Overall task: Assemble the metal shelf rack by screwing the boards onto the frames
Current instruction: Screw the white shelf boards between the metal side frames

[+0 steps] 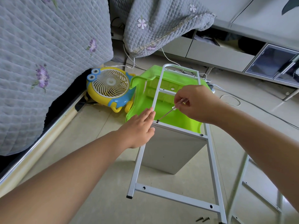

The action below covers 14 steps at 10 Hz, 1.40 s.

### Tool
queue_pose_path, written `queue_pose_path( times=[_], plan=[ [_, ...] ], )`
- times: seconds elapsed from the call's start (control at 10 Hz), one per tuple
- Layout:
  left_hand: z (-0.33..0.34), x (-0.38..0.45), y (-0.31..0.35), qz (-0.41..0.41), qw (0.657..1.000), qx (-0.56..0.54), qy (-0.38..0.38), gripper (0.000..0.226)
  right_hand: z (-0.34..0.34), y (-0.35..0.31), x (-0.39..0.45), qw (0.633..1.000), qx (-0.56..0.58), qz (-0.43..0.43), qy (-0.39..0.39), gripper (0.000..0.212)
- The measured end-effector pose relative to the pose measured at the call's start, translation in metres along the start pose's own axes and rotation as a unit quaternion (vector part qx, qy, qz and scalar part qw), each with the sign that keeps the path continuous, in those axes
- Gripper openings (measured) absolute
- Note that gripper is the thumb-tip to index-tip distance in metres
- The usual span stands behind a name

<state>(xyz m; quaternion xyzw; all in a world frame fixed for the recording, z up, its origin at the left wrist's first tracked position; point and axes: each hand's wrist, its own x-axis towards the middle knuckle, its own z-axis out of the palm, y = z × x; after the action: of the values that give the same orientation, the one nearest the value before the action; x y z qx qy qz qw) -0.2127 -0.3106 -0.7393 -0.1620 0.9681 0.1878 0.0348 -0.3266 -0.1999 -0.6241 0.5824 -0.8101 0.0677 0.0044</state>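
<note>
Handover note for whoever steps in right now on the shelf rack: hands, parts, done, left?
Left hand: flat, fingers straight, pressing the frame upright near the crossbar.
Right hand: pinches the screwdriver, tip on the screw at the crossbar's left end.
Board: hangs under that crossbar; the right-end screw is already in.
Second frame lies on the floor to the right.
Two loose screws on the floor near the frame's foot.
Left: finish this screw; the lower bar's holes are empty.
</note>
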Motion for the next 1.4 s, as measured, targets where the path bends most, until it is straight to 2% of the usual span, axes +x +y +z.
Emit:
queue_pose_path(
  times=[0.3,0.4,0.5,0.6,0.8,1.0,1.1,1.3,1.4],
  plan=[
    [0.000,0.000,0.000,-0.003,1.000,0.005,0.008,0.056,-0.008,-0.023,0.014,0.993,-0.089,0.052,-0.062,0.023],
    [0.001,0.000,0.001,-0.006,1.000,0.000,0.006,0.056,-0.017,-0.028,0.017,0.987,-0.103,0.037,-0.117,0.027],
    [0.000,-0.001,0.001,-0.004,1.000,-0.003,0.005,0.056,-0.031,-0.032,0.019,0.978,-0.060,0.050,-0.192,0.011],
    [-0.001,-0.002,0.002,-0.004,1.000,-0.004,0.004,0.056,-0.037,-0.032,0.021,0.977,-0.081,0.039,-0.193,0.015],
    [-0.002,-0.002,0.003,-0.005,1.000,0.001,0.002,0.056,-0.027,-0.029,0.027,0.975,-0.182,-0.005,-0.129,0.047],
    [-0.002,-0.001,0.003,-0.005,1.000,0.004,0.004,0.056,-0.019,-0.025,0.018,0.991,-0.008,0.011,-0.136,0.014],
    [-0.002,-0.002,0.003,-0.005,1.000,0.001,0.003,0.055,-0.018,-0.024,0.015,0.992,-0.002,0.008,-0.130,0.010],
    [-0.001,-0.002,0.002,-0.001,1.000,-0.007,0.005,0.055,-0.018,-0.022,0.017,0.979,-0.170,0.026,-0.111,0.043],
    [-0.001,-0.002,0.002,-0.003,1.000,-0.003,0.006,0.055,-0.016,-0.021,0.017,0.986,-0.121,0.020,-0.116,0.035]
  ],
)
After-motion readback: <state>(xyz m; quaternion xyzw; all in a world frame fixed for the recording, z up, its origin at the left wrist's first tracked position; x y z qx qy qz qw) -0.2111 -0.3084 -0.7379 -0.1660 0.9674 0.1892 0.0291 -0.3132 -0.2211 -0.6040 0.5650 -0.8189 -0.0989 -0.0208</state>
